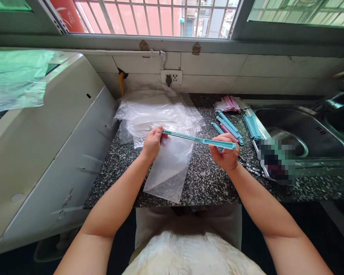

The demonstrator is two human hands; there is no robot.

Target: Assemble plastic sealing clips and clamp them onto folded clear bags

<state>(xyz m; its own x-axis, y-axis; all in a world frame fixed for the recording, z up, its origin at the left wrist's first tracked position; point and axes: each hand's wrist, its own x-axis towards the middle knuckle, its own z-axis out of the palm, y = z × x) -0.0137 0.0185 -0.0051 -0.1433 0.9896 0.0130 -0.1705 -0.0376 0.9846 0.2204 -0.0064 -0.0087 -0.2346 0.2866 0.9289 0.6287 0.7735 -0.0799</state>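
Note:
I hold a long light-blue plastic sealing clip [199, 139] level above a speckled granite counter [209, 179]. My left hand [152, 142] pinches its left end, fingers closed. Around its right end my right hand [226, 151] is closed. Under the clip a clear plastic bag [169, 168] lies flat on the counter, reaching toward the front edge. Several more blue and pink clips [228, 126] lie loose just beyond my right hand.
A heap of clear plastic bags [157, 112] sits at the back by a wall socket [171, 78]. A steel sink [301, 130] is on the right, a white appliance [43, 152] on the left. A packet of pink clips [227, 104] lies near the wall.

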